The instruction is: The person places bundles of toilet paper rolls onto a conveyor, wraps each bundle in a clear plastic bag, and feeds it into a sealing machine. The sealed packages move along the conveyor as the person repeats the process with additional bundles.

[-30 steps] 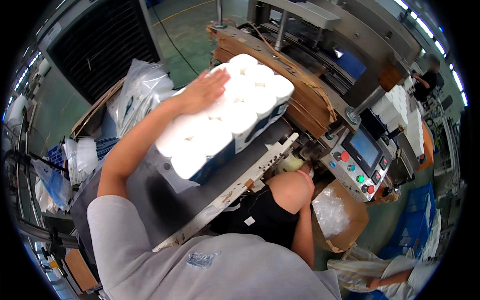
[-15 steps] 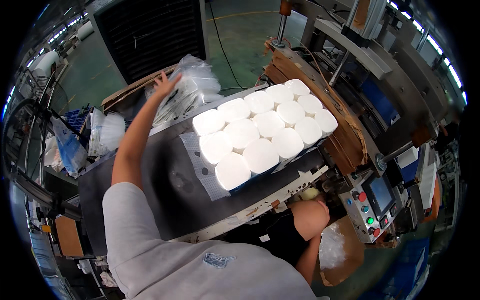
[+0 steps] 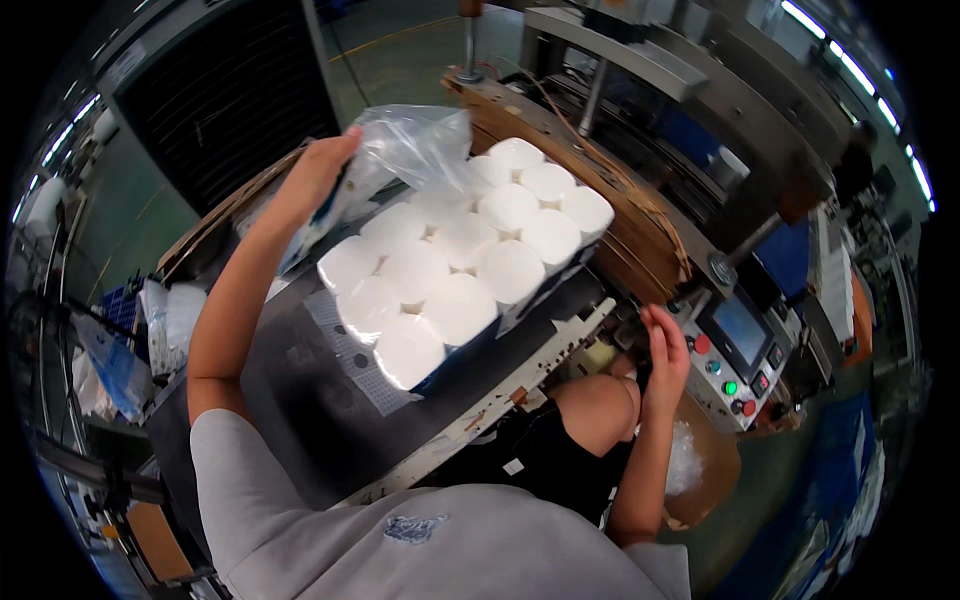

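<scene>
While left hand (image 3: 318,175) grips clear plastic bag (image 3: 400,150) above paper rolls (image 3: 460,250) | right hand (image 3: 665,350) open, empty, near control panel (image 3: 735,350) | rolls block-packed on table (image 3: 300,380).

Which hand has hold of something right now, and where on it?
The left hand grips the clear plastic bag by its near edge, above the white rolls. The right hand holds nothing.

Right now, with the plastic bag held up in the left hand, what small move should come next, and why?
Probably lower the clear plastic bag over the far end of the block of white paper rolls. The left hand holds the bag just above and beside the rolls, which stand packed together and uncovered, while the right hand rests near the control panel.
</scene>
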Motion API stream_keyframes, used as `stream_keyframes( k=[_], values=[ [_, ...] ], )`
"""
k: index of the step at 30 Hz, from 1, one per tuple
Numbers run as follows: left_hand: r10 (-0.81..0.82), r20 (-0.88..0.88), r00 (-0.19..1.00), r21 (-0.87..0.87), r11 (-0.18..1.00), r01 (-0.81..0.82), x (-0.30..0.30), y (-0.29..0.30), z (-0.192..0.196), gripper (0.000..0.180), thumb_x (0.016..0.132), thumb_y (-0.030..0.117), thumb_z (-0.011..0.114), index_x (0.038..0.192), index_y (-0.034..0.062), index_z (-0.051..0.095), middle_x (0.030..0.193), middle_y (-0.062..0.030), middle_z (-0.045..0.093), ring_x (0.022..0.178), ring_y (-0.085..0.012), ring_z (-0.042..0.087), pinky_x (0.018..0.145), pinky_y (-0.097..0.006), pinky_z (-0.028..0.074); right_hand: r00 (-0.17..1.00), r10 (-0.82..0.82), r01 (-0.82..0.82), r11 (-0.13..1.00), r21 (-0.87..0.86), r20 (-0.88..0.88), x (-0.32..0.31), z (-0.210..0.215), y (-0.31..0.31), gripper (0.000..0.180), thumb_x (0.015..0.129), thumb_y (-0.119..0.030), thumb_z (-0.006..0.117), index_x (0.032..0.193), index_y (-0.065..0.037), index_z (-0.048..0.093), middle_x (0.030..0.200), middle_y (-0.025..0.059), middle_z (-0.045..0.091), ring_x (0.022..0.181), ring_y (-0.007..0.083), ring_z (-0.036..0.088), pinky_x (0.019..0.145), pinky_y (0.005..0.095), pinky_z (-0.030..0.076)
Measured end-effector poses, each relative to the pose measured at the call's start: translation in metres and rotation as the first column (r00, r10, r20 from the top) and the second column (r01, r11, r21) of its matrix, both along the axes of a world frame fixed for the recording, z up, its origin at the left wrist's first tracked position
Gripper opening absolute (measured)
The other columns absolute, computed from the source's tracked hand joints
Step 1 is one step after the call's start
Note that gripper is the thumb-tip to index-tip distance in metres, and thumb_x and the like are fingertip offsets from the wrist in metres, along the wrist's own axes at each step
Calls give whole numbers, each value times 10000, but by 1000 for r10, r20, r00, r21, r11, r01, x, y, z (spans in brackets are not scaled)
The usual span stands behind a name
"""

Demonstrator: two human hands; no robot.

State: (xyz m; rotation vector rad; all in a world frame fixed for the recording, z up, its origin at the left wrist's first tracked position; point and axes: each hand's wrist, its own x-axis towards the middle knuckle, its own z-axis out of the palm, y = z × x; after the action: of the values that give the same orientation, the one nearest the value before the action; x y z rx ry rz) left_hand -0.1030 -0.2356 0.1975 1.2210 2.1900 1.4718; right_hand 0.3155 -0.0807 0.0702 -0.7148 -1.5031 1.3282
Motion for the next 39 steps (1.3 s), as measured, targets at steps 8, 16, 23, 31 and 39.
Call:
stream_keyframes(
  k=[8,16,23,31,39],
  values=[
    [-686,-328,650,-371,726,579,174,35,-4,621,959,422,355,1319,-84,338,1352,-280,359,1208,-397,417,1008,-392,347,999,18,-9,966,260,-34,-27,52,-34,688,698,-323,763,1217,-4,445,1238,132,456,1168,250,444,1000,352,340],
    [-813,-525,252,-543,548,636,128,98,-18,571,941,438,384,1432,174,263,1462,-144,273,1325,-322,297,1082,-428,245,926,-315,282,944,-171,-209,65,-21,-23,289,833,1,592,1103,-7,490,1035,68,568,942,129,563,780,236,468],
    [-742,-530,410,-646,667,372,103,58,-51,615,927,457,398,1449,185,218,1516,-93,134,1399,-322,67,1098,-533,44,981,194,-193,981,20,-9,101,-39,-32,645,688,-135,692,1258,-15,415,1419,136,315,1341,231,270,1079,370,233],
    [-746,-414,521,-650,643,405,115,34,-36,656,871,394,504,1399,80,273,1492,-108,214,1389,-325,129,1106,-503,79,932,-61,-95,910,-405,-356,77,-62,-15,340,854,-55,588,1162,-47,446,1040,65,585,949,145,567,867,274,435],
    [-749,-478,460,-623,658,423,109,52,-42,602,893,400,482,1384,96,313,1483,-100,243,1389,-319,142,1105,-504,79,993,-102,76,937,-342,-58,93,-83,-27,294,889,-138,594,1146,4,566,1098,58,594,977,118,550,860,253,415]
  ],
)
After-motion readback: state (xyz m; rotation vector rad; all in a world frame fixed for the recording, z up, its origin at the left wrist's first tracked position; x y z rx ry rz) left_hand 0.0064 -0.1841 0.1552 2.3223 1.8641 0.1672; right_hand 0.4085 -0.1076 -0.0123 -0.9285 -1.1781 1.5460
